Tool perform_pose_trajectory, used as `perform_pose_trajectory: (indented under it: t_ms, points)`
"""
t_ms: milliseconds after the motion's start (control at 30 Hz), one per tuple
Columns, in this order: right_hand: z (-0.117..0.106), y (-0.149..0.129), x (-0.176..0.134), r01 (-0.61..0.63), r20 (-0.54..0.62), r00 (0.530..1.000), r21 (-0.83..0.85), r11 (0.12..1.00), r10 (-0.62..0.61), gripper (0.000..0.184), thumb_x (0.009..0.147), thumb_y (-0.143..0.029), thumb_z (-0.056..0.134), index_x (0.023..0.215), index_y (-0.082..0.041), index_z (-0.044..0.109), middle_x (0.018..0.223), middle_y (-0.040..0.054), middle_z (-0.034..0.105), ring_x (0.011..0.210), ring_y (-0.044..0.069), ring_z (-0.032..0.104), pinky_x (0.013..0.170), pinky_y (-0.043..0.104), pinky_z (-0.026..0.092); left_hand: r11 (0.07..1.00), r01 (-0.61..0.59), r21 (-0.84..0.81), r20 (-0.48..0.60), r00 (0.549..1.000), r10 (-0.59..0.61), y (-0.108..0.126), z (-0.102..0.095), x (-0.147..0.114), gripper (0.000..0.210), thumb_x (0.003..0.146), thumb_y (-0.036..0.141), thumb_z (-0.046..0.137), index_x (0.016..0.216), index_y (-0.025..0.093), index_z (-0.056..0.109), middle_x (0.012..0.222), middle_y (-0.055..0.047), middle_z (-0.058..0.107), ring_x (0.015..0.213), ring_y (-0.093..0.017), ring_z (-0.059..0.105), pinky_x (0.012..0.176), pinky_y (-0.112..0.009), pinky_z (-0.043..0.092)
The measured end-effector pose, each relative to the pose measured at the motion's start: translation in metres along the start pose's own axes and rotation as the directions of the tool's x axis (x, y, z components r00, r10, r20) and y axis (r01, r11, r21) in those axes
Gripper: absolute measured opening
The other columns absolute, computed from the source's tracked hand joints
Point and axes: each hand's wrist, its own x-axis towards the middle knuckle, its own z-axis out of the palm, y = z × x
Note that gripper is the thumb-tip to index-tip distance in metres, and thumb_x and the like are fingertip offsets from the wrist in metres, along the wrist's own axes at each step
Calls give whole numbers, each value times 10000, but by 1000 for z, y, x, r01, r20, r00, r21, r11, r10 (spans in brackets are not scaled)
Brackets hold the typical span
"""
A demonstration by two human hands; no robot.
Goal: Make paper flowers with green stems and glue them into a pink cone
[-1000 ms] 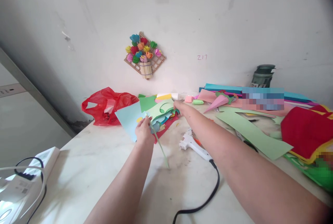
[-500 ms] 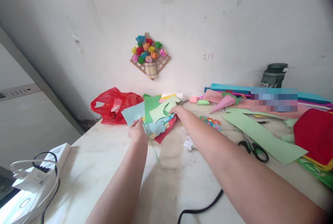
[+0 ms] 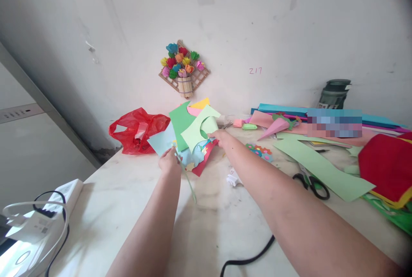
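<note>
Between my two hands is a loose bunch of coloured paper scraps. My left hand (image 3: pixel 169 159) is closed on its left edge, by a light blue sheet (image 3: pixel 162 140) and a thin pale green strip (image 3: pixel 190 180) that hangs down toward me. My right hand (image 3: pixel 219 136) grips the right side, beside a light green cut-out sheet (image 3: pixel 196 133) with a curved gap and a red piece (image 3: pixel 203 163). A darker green sheet (image 3: pixel 181 124) rises behind, with yellow paper (image 3: pixel 202 103) and pink paper at the back. The fingertips are partly hidden by paper.
A red plastic bag (image 3: pixel 138 129) lies left of the scraps. Black-handled scissors (image 3: pixel 311 182), a long pale green sheet (image 3: pixel 325 167) and a red item (image 3: pixel 384 170) are at right. A power strip (image 3: pixel 69 195) with cables stands left; a black cable (image 3: pixel 247 261) crosses the front.
The bunch of scraps has risen at the back: the green, yellow and pink sheets now stand higher and tilt up. Both hands keep their hold. The view has shifted slightly.
</note>
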Motion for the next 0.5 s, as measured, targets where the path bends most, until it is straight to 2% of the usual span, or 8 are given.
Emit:
perform_pose_trajectory:
  t_ms: [133, 267, 400, 500]
  points:
    - [-6, -2, -8, -46, 70, 997, 104, 994, 39, 281, 709, -93, 611, 986, -110, 566, 708, 34, 640, 594, 125, 607, 581, 232, 499, 990, -117, 83, -32, 992, 120, 1, -4, 8, 189, 580, 227, 691, 697, 180, 551, 617, 15, 517, 626, -131, 538, 605, -267, 428]
    - [-17, -4, -15, -87, 114, 991, 137, 987, 71, 272, 728, -146, 621, 985, -86, 555, 681, 46, 632, 590, 136, 603, 576, 249, 494, 982, -186, -12, -14, 983, 186, 5, -7, 16, 227, 558, 229, 711, 716, 177, 556, 696, -9, 573, 773, -162, 571, 698, -275, 437]
    - [-24, -9, -22, -84, 112, 991, 127, 988, 70, 220, 769, -141, 576, 980, -82, 556, 699, 55, 633, 614, 140, 607, 582, 256, 493, 989, -120, -87, 48, 991, 125, 3, -5, 20, 198, 600, 234, 679, 747, 186, 556, 761, -24, 597, 837, -184, 582, 696, -281, 460]
    - [-26, -10, -23, -27, 72, 997, 93, 995, 21, 223, 784, -91, 537, 1007, -91, 550, 761, 58, 633, 669, 137, 608, 603, 257, 496, 991, -42, -123, 115, 992, 56, -2, 1, 17, 137, 637, 223, 646, 735, 188, 557, 783, -33, 608, 853, -187, 590, 684, -269, 478]
